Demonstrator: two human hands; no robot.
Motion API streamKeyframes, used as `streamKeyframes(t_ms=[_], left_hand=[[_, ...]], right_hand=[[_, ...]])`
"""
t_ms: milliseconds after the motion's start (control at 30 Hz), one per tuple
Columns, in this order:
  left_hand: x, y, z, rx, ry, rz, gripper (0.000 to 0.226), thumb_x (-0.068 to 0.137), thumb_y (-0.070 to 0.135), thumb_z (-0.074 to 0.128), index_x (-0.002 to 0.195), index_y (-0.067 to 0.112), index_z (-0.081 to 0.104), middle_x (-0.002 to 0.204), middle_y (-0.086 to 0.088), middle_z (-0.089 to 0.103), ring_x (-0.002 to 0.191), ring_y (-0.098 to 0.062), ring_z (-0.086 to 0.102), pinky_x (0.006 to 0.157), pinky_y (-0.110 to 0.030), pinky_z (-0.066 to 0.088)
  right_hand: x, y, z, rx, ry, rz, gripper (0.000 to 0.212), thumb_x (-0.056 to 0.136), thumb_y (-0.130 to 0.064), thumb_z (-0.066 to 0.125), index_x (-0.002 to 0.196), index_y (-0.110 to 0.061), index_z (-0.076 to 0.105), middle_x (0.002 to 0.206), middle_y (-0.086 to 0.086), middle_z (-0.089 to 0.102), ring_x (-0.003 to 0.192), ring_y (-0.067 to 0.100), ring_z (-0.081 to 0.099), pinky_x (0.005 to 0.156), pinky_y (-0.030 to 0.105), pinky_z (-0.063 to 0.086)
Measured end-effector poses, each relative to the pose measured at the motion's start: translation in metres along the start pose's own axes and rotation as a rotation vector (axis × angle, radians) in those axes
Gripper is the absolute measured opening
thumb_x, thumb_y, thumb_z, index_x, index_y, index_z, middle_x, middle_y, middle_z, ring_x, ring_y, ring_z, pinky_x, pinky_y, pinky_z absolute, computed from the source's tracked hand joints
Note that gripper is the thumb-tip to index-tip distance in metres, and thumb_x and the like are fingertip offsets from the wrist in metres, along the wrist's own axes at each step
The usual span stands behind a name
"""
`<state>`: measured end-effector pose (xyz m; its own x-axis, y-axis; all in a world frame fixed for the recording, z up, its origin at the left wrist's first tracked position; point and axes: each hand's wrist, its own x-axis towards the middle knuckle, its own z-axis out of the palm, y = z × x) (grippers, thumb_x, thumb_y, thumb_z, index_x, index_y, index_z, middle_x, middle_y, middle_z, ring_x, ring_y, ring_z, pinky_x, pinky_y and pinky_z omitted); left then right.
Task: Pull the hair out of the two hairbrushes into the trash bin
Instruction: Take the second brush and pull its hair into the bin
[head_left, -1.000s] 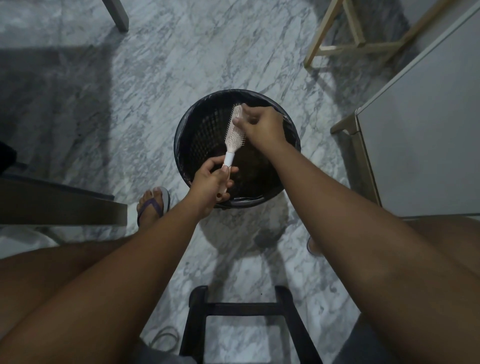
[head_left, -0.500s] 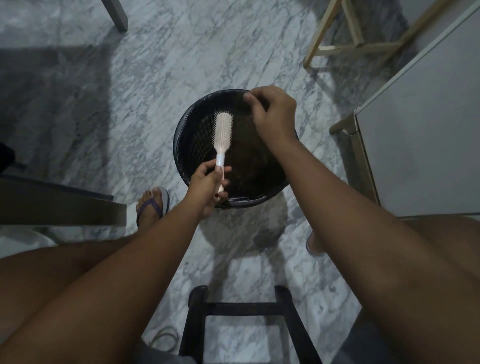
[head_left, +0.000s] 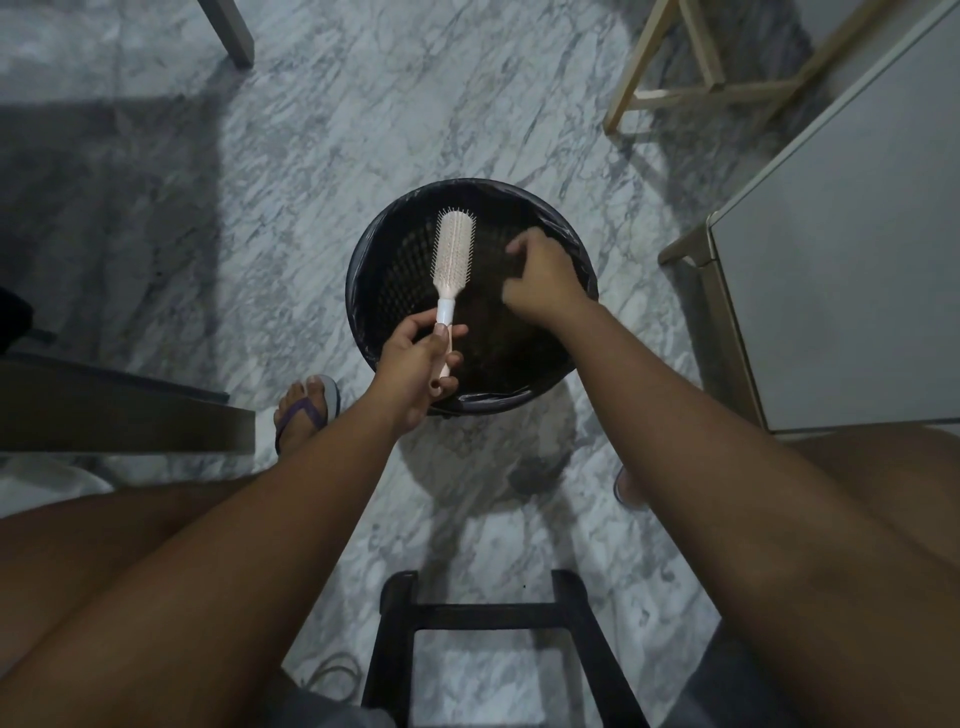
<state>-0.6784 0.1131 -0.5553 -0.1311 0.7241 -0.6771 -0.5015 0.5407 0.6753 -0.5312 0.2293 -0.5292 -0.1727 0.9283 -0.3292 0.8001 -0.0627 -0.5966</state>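
Left hand (head_left: 415, 364): grasps the lower handle of the hairbrush, fingers and thumb wrapped round it, at the near rim of the trash bin.
Hairbrush (head_left: 454, 249): pale pink, with a white collar above the grip; held over the left half of the bin's opening, head pointing to the far rim, bristles facing up. Any hair among the bristles is too fine to make out.
Right hand (head_left: 545, 283): over the right half of the bin's opening, clear of the brush, back of the hand up and fingers curled downward. Whether they pinch any hair cannot be told against the dark interior.
Trash bin (head_left: 358, 249): round, black, mesh-walled, lined with a black bag folded over the rim; it stands upright on the floor between the two forearms. The contents are too dark to identify.
Floor (head_left: 363, 130): grey-veined marble on all sides of the bin.
Foot (head_left: 304, 410): in a purple-strapped sandal, just left of the bin's near side.
Stool frame (head_left: 493, 613): black, on the near side of the bin, between the knees.
Cabinet (head_left: 841, 260): pale, flat-topped, to the right of the bin.
Wooden frame (head_left: 675, 93): light timber legs beyond the bin, far right.
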Motion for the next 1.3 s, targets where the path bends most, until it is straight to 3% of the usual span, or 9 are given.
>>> streamKeyframes(t_ms=[100, 267, 367, 467, 733, 900, 1133, 1233, 1300], left_hand=[[-0.001, 0.001, 0.005, -0.006, -0.007, -0.007, 0.026, 0.102, 0.01, 0.048, 0.128, 0.013, 0.052, 0.11, -0.009, 0.067, 0.06, -0.011, 0.051, 0.043, -0.019, 0.03], [0.0, 0.004, 0.009, -0.065, -0.06, -0.03, 0.031, 0.103, 0.009, 0.042, 0.132, 0.013, 0.051, 0.113, -0.013, 0.065, 0.064, -0.015, 0.053, 0.043, -0.022, 0.033], [0.003, 0.003, 0.007, -0.076, -0.076, -0.032, 0.035, 0.102, 0.004, 0.04, 0.133, 0.014, 0.052, 0.118, -0.015, 0.065, 0.069, -0.017, 0.054, 0.044, -0.024, 0.035], [0.004, 0.003, 0.007, -0.051, -0.07, -0.031, 0.035, 0.102, 0.005, 0.04, 0.135, 0.014, 0.052, 0.12, -0.016, 0.065, 0.07, -0.017, 0.055, 0.044, -0.024, 0.036], [0.002, 0.006, 0.015, -0.103, -0.048, -0.035, 0.033, 0.104, 0.007, 0.04, 0.135, 0.011, 0.05, 0.115, -0.013, 0.066, 0.067, -0.014, 0.054, 0.044, -0.021, 0.033], [0.002, 0.007, 0.012, -0.093, -0.006, -0.043, 0.033, 0.104, 0.006, 0.041, 0.135, 0.011, 0.048, 0.115, -0.012, 0.065, 0.066, -0.013, 0.052, 0.044, -0.02, 0.031], [0.002, 0.008, 0.01, -0.128, 0.013, -0.04, 0.032, 0.103, 0.007, 0.042, 0.133, 0.013, 0.051, 0.115, -0.011, 0.066, 0.065, -0.013, 0.054, 0.045, -0.021, 0.035], [0.003, 0.008, 0.009, -0.134, 0.011, -0.032, 0.031, 0.103, 0.007, 0.042, 0.132, 0.013, 0.05, 0.116, -0.012, 0.065, 0.066, -0.013, 0.054, 0.045, -0.021, 0.037], [0.002, 0.008, 0.01, -0.128, 0.006, -0.031, 0.031, 0.103, 0.006, 0.041, 0.132, 0.013, 0.051, 0.115, -0.012, 0.066, 0.066, -0.013, 0.054, 0.045, -0.021, 0.037]], right_hand=[[-0.002, -0.011, 0.003, 0.296, 0.01, -0.077, 0.052, 0.081, -0.03, 0.075, 0.128, -0.02, 0.056, 0.124, 0.004, 0.061, 0.1, 0.016, 0.067, 0.091, 0.026, 0.05], [-0.002, -0.02, 0.009, 0.16, -0.032, -0.139, 0.058, 0.079, -0.025, 0.082, 0.132, -0.016, 0.062, 0.119, 0.004, 0.068, 0.098, 0.007, 0.064, 0.083, 0.007, 0.039], [0.0, -0.021, 0.013, 0.067, 0.033, -0.151, 0.041, 0.082, -0.023, 0.079, 0.12, -0.01, 0.07, 0.112, 0.008, 0.072, 0.101, 0.017, 0.068, 0.089, 0.017, 0.048], [0.001, -0.022, 0.016, -0.047, 0.061, -0.2, 0.02, 0.084, -0.022, 0.074, 0.099, -0.01, 0.077, 0.095, 0.01, 0.075, 0.088, 0.022, 0.07, 0.084, 0.036, 0.057], [0.001, -0.02, 0.017, 0.045, 0.216, -0.348, 0.014, 0.088, -0.019, 0.066, 0.09, -0.009, 0.076, 0.086, 0.008, 0.074, 0.08, 0.021, 0.069, 0.076, 0.037, 0.055], [0.003, -0.029, -0.003, 0.215, 0.472, -0.446, 0.013, 0.088, -0.015, 0.066, 0.086, -0.005, 0.074, 0.079, 0.006, 0.072, 0.075, 0.019, 0.066, 0.071, 0.025, 0.05], [0.009, -0.008, -0.014, 0.413, 0.693, -0.249, 0.015, 0.093, -0.017, 0.06, 0.086, -0.007, 0.069, 0.08, 0.002, 0.068, 0.073, 0.019, 0.065, 0.067, 0.042, 0.056], [0.006, 0.004, -0.01, 0.303, 0.36, 0.012, 0.017, 0.091, 0.0, 0.053, 0.097, -0.005, 0.068, 0.091, 0.009, 0.066, 0.095, 0.028, 0.067, 0.072, 0.023, 0.05], [0.0, 0.008, -0.003, 0.254, 0.091, 0.14, 0.031, 0.092, 0.002, 0.051, 0.121, -0.002, 0.062, 0.113, 0.02, 0.064, 0.113, 0.035, 0.061, 0.075, 0.012, 0.045]])
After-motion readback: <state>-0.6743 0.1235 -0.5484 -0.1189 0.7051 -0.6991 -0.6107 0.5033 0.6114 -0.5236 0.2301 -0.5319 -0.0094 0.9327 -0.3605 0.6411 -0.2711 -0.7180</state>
